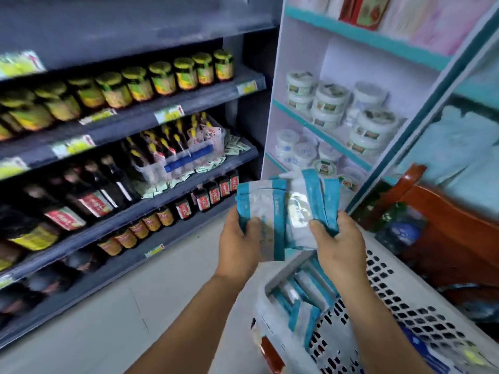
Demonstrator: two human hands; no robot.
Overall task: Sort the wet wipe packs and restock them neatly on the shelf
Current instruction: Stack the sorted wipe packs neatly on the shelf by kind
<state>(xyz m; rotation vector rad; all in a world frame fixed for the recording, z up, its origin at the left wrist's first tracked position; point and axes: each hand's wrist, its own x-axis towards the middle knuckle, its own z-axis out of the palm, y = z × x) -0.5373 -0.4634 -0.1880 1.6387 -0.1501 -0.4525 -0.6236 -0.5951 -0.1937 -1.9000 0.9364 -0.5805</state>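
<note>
Small shop: dark shelves (172,109) with price tags (247,87), rows of sauce bottles (89,195), jars (162,78).

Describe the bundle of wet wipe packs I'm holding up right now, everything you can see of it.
The bundle of wet wipe packs is several flat, soft pouches, glossy white with teal bands along their edges, looking like plastic film. They are fanned unevenly and held roughly upright in the air, above the white perforated basket and in front of the white and teal shelf unit. The left hand grips the lower left edge, the right hand the lower right edge. The print is too blurred to read.
</note>
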